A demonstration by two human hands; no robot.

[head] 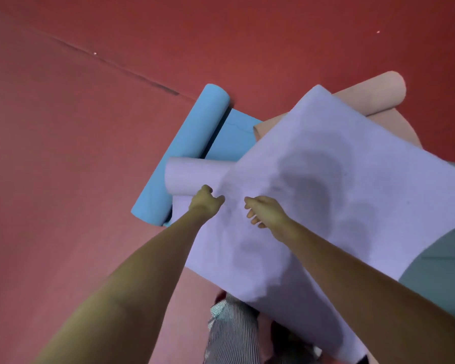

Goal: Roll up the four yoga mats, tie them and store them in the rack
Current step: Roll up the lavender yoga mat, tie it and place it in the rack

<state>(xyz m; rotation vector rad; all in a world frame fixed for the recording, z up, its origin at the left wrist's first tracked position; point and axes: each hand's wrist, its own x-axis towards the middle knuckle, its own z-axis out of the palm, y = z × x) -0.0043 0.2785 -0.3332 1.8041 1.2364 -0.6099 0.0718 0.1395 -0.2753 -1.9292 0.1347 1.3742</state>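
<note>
A lavender yoga mat (326, 185) lies spread across the pile, its near-left end curled into a small roll (192, 174). My left hand (205, 202) grips the mat's edge just below that roll. My right hand (264, 211) rests on the lavender mat with fingers loosely curled, and I cannot tell whether it pinches the mat. A blue mat (192, 151) lies partly rolled under the lavender one, at the left. A peach mat (373, 95) sits partly rolled at the back right. A grey-green mat (441, 266) shows at the right edge.
Red carpet floor (90, 153) surrounds the mats, with a dark seam (142, 77) running diagonally at the back left. My striped trouser leg (231, 327) and a dark shoe (289, 337) show at the bottom. No rack is in view.
</note>
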